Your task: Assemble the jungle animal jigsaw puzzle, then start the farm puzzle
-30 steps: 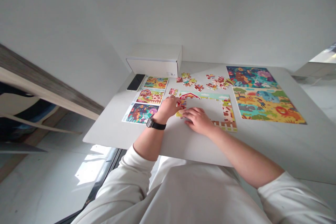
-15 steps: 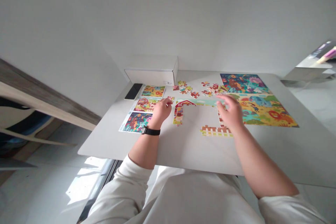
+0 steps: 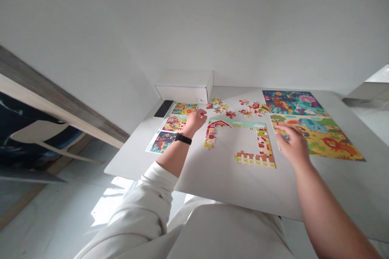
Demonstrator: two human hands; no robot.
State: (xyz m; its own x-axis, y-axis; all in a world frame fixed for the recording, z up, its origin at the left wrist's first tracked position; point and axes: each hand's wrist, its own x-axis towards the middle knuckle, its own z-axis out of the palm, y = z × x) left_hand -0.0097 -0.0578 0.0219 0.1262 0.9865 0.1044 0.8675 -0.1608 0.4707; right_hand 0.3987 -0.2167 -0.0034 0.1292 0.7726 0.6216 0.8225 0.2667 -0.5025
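Note:
My left hand [image 3: 195, 122] is pinched at the fingertips on a small red jigsaw piece [image 3: 201, 114], just above the printed picture cards [image 3: 161, 142]. A black watch strap [image 3: 182, 139] circles that wrist. My right hand [image 3: 293, 144] hovers with its fingers apart over a finished animal jigsaw [image 3: 319, 135], touching nothing I can make out. Between my hands lies a part-built farm jigsaw, a U-shaped border with a red barn [image 3: 218, 124] at the top and a white fence [image 3: 253, 160] along the bottom. Its middle is bare. Several loose pieces [image 3: 251, 107] lie beyond it.
A second finished jigsaw [image 3: 291, 102] adjoins the animal one at the far side. A white cardboard box [image 3: 182, 94] and a black phone [image 3: 163, 109] stand at the far left of the white table [image 3: 231, 188]. The table's near edge runs below my forearms.
My right hand has moved rightward from the fence corner onto the animal jigsaw. My left hand has closed on the small red piece. The whole view has shifted slightly as my head moved.

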